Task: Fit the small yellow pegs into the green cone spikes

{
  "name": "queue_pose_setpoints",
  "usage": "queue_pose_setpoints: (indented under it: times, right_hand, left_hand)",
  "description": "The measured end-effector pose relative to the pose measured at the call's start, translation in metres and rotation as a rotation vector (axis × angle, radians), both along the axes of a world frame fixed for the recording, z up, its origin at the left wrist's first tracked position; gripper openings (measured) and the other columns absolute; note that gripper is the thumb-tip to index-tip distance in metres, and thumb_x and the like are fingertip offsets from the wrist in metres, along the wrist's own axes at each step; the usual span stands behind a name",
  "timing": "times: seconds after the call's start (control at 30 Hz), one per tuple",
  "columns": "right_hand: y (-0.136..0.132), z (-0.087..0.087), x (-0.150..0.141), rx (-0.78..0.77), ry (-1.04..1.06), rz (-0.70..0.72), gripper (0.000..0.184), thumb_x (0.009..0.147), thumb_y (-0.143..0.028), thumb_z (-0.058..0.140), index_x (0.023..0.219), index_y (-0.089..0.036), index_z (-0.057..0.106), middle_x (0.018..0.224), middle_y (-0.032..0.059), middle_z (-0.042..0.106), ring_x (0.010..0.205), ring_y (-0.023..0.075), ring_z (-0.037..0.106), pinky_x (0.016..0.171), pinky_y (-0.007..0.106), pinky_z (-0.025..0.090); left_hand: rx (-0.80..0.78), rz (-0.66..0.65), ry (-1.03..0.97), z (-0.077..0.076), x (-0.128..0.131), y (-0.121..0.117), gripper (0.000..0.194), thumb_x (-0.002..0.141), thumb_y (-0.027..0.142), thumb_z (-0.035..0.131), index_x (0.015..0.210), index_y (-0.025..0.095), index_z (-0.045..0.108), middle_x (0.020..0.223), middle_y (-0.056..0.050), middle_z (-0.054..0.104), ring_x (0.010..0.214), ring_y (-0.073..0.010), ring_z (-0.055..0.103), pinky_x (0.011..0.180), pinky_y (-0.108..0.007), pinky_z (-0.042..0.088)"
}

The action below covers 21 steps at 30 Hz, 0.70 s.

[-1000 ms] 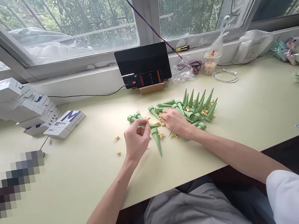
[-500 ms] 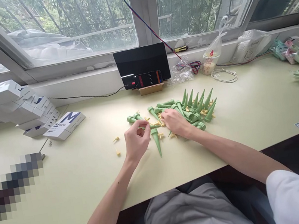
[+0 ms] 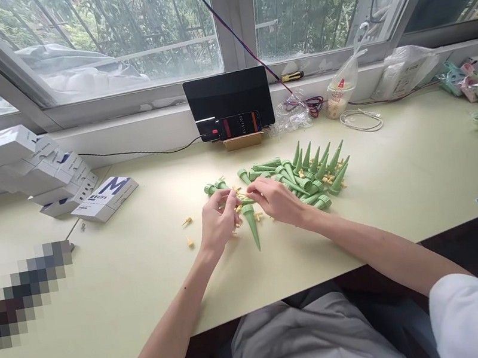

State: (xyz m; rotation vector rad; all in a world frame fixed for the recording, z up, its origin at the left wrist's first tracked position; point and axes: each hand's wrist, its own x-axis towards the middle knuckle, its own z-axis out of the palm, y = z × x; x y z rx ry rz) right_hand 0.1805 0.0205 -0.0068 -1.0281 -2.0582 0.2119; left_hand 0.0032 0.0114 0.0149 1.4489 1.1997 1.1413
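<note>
My left hand point(image 3: 218, 217) is closed in a pinch over the pile's left side; its fingertips hide what they hold, with yellow bits showing around them. Close beside it, my right hand point(image 3: 276, 200) pinches a small yellow plastic piece point(image 3: 243, 196), its tip pointing toward the left fingers. A green ribbed-cap spike point(image 3: 252, 228) lies just below both hands, point toward me. A yellow T-shaped valve point(image 3: 259, 216) is next to it. Right of my right hand lie more green spikes point(image 3: 310, 183), several standing point up, with yellow valves among them.
Two loose yellow pieces point(image 3: 190, 243) lie left of my left hand. White boxes point(image 3: 38, 168) are stacked at the left, with a single box point(image 3: 105, 199) beside them. A phone point(image 3: 238, 124) leans on a black tablet point(image 3: 228, 96). A bagged cup point(image 3: 338, 96) and a white cable point(image 3: 361, 121) sit behind right.
My right hand has come out of the pile and moved left to meet my left hand, a small yellow piece now in its fingertips. My left hand has barely shifted.
</note>
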Motion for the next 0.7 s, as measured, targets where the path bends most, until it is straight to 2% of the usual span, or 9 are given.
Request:
queue_pose_setpoints:
  times: [0.17, 0.43, 0.7]
  right_hand:
    - [-0.0026, 0.0003, -0.0022, -0.024, 0.019, 0.058, 0.017, 0.103, -0.024, 0.046, 0.094, -0.016, 0.059, 0.089, 0.0077, 0.064, 0.077, 0.0176, 0.058, 0.07, 0.029, 0.046]
    - [-0.0045, 0.0021, -0.0019, -0.074, 0.029, 0.083, 0.017, 0.103, -0.024, 0.045, 0.097, -0.016, 0.059, 0.093, 0.0085, 0.067, 0.081, 0.0175, 0.062, 0.073, 0.028, 0.047]
    - [-0.0038, -0.004, -0.0021, 0.002, 0.032, 0.125, 0.012, 0.1, -0.025, 0.051, 0.106, -0.017, 0.057, 0.099, 0.0086, 0.067, 0.075, 0.0151, 0.062, 0.071, 0.027, 0.048]
  left_hand:
    - [-0.011, -0.065, 0.014, 0.0012, -0.0003, -0.0013, 0.034, 0.087, 0.051, 0.063, 0.087, 0.016, 0.063, 0.079, -0.003, 0.065, 0.044, -0.0083, 0.054, 0.036, -0.02, 0.039]
    - [-0.015, -0.076, -0.022, 0.0016, -0.0003, -0.0015, 0.026, 0.085, 0.041, 0.066, 0.082, 0.016, 0.06, 0.072, -0.001, 0.061, 0.044, -0.0069, 0.052, 0.037, -0.019, 0.039]
    - [0.015, -0.046, -0.043, 0.0009, 0.0004, -0.0022, 0.024, 0.086, 0.039, 0.066, 0.08, 0.017, 0.06, 0.067, 0.001, 0.058, 0.045, -0.0064, 0.049, 0.039, -0.019, 0.042]
